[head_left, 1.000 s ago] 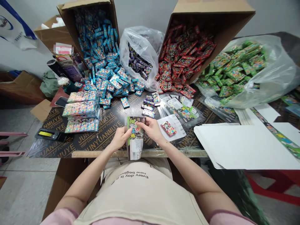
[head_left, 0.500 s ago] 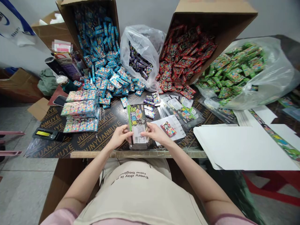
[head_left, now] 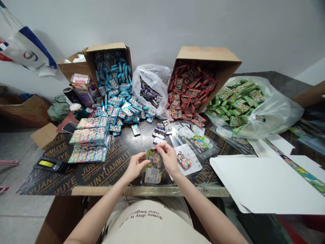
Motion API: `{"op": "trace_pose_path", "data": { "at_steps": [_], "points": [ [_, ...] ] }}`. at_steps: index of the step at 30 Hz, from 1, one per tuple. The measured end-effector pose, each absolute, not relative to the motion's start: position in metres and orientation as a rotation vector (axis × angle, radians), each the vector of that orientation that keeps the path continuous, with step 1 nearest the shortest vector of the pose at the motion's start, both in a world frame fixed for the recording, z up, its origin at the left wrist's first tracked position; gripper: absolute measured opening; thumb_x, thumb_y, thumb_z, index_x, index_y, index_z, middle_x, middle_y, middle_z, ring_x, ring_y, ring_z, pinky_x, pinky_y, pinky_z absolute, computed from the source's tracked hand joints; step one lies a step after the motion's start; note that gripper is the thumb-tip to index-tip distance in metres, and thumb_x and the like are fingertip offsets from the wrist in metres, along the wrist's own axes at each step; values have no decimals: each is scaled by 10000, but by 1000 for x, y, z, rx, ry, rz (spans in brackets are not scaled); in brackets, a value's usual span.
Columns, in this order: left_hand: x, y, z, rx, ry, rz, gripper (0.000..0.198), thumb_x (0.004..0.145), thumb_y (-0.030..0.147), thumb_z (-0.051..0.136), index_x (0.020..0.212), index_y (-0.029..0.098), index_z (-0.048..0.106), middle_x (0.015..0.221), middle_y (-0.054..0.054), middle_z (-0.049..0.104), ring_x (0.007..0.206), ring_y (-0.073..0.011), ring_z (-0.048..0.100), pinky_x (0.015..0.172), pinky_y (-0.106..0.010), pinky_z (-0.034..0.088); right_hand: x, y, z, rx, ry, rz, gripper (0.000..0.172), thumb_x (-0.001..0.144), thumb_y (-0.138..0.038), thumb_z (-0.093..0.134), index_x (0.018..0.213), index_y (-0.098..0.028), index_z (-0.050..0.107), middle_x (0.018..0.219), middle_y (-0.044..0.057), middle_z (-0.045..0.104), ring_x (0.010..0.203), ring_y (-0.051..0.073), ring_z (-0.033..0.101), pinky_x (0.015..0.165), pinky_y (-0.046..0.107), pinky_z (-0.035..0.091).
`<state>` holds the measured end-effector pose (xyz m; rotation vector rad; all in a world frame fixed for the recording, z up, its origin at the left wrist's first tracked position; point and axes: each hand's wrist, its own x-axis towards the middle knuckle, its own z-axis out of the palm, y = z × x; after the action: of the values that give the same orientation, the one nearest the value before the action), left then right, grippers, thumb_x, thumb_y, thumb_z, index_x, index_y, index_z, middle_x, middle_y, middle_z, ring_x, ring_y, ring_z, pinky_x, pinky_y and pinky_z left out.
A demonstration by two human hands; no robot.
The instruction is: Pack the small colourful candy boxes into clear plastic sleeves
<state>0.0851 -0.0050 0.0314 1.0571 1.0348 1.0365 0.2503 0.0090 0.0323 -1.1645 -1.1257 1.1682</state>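
Note:
A clear plastic packet with a black and green printed card (head_left: 153, 169) is between my two hands, above the front of the dark table (head_left: 115, 173). My left hand (head_left: 135, 166) pinches its left edge. The fingers of my right hand (head_left: 167, 157) are closed on its top edge. Just beyond the packet lie a few small purple boxes (head_left: 159, 133). To the right of my right hand, a red box (head_left: 183, 160) rests on a white sheet (head_left: 194, 162). A single blue box (head_left: 135, 130) sits farther back.
Stacked packs (head_left: 88, 140) and a black tool (head_left: 50, 165) are at left. Behind stand cartons of blue (head_left: 114, 81) and red boxes (head_left: 193, 88), with a bag of purple ones (head_left: 149, 93) between. Green boxes (head_left: 238, 101) and white boards (head_left: 264, 179) are at right.
The view has tilted up, so things sit lower in the picture. My right hand has moved from the packet's lower right side to its top edge. My left hand still holds the left side.

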Motion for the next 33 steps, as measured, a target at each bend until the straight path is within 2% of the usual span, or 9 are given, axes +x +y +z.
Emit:
{"op": "trace_pose_path", "data": {
  "at_steps": [2,5,8,12,16,20,24,30,33],
  "points": [
    [95,-7,35,810,1016,1177,399,627,419,801,909,152,711,903,-73,734,854,-210,667,789,-309,503,242,4,34,-1158,-1074,1112,242,819,-458,630,815,-223,575,801,45,705,766,211,662,740,345,527],
    [108,-9,43,484,993,1237,414,662,524,744,744,119,721,757,-92,731,757,-217,679,742,-327,514,227,-8,37,-1090,-884,1128,329,882,-509,512,1088,-253,513,908,42,722,787,213,687,707,351,538],
    [114,-10,47,401,983,1263,367,602,475,796,639,121,706,673,-72,720,678,-203,674,720,-319,513,220,-15,43,-1002,-693,1200,384,891,-472,484,1205,-254,449,910,25,738,777,215,708,722,364,544],
    [108,-12,48,525,928,1301,331,646,457,772,731,138,744,761,-63,745,715,-177,671,730,-284,497,226,-14,54,-942,-607,1373,400,735,-284,642,1114,-225,526,770,3,745,759,231,715,763,372,539],
    [92,-12,52,665,932,1209,277,622,375,795,756,134,765,812,-80,754,780,-183,666,779,-273,480,236,-12,60,-907,-604,1532,304,644,-202,657,935,-215,568,739,3,746,709,221,708,761,375,532],
    [77,-13,59,717,939,1120,315,616,399,811,770,127,772,787,-88,749,767,-177,655,781,-274,475,241,-13,63,-906,-651,1613,246,655,-218,690,873,-211,577,759,10,753,706,204,706,791,365,513],
    [70,-16,58,668,878,1029,381,613,460,812,801,131,774,818,-105,748,792,-194,660,772,-298,485,246,-15,65,-930,-705,1647,258,660,-253,729,875,-211,592,799,24,759,738,203,710,819,363,504],
    [63,-13,62,884,1061,1020,160,604,227,787,748,162,764,790,-60,742,746,-157,640,751,-264,469,247,-17,59,-972,-946,1555,223,749,-341,722,920,-224,639,886,45,757,818,212,721,819,366,527],
    [59,-14,68,1186,1163,1157,66,666,191,727,727,181,751,759,-38,718,708,-140,614,681,-249,454,248,-18,50,-1009,-1176,1274,141,804,-345,682,901,-247,713,923,42,755,870,216,716,833,375,543]
  ]
}}
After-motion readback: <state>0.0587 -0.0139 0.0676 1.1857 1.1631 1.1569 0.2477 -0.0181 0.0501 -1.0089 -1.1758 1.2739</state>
